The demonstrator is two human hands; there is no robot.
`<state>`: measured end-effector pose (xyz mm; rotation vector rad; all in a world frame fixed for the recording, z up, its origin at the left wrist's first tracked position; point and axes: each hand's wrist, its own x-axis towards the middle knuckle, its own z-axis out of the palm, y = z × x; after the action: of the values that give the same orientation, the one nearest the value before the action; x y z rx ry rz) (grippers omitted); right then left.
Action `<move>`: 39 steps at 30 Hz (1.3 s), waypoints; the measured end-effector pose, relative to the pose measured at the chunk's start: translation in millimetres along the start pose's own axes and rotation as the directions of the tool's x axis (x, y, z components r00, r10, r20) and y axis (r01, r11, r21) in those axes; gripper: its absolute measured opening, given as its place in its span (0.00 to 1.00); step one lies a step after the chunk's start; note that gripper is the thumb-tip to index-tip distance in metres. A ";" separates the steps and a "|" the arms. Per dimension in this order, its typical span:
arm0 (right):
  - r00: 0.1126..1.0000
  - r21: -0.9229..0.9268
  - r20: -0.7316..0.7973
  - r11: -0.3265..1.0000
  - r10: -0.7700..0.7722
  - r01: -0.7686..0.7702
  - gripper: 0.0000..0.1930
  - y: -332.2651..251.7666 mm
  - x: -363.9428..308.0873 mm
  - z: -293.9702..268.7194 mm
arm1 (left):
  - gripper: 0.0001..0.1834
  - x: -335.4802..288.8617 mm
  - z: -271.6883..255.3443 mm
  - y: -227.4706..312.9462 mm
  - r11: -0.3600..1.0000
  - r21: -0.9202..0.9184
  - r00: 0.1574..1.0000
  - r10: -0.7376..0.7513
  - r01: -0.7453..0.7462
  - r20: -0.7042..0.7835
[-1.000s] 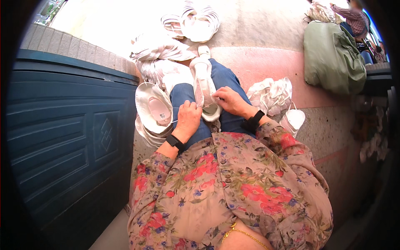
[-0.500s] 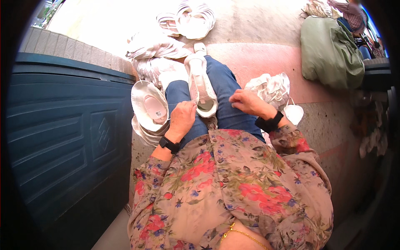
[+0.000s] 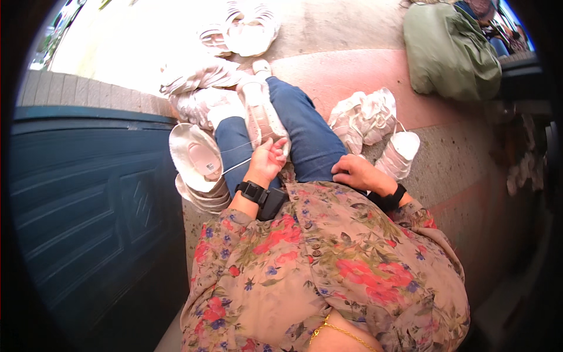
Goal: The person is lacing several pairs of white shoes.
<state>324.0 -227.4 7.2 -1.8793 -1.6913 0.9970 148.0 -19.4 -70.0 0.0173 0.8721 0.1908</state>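
A white shoe upper point(image 3: 261, 117) lies lengthwise between my jeans-clad legs, its heel end toward me. At that heel end is my left hand point(image 3: 268, 161), palm partly turned up and fingers curled in. A thin white thread point(image 3: 237, 167) runs from this hand to the left, across my thigh. My right hand point(image 3: 360, 173) is low over my right thigh, near the shirt hem, with bent fingers drawn together; whatever they hold, if anything, is too small to make out. To my left stands a stack of nested shoe uppers point(image 3: 202, 155), the top one showing a pale insole.
More white uppers lie in a heap point(image 3: 205, 88) beyond my left leg and in a pile point(image 3: 366, 117) to the right, beside a small stack point(image 3: 399, 155). Striped uppers point(image 3: 252, 29) sit farther off. A dark blue panelled door point(image 3: 94, 205) borders the left; a bulging green bag point(image 3: 448, 53) stands far right.
My left hand has turned palm-up and come to the shoe's heel end. The right hand has come down closer to my lap. The whole view has shifted slightly.
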 end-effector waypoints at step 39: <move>0.401 0.539 -0.097 0.387 0.911 -0.748 0.22 298.2 97.5 38.9 | 0.05 -111.2 -11.0 34.5 0.687 0.716 0.892 0.393 -0.123 -0.223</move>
<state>495.7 -189.4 -255.5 -2.4117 -0.0833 1.0793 64.3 -5.5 10.5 0.8491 1.2769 0.1293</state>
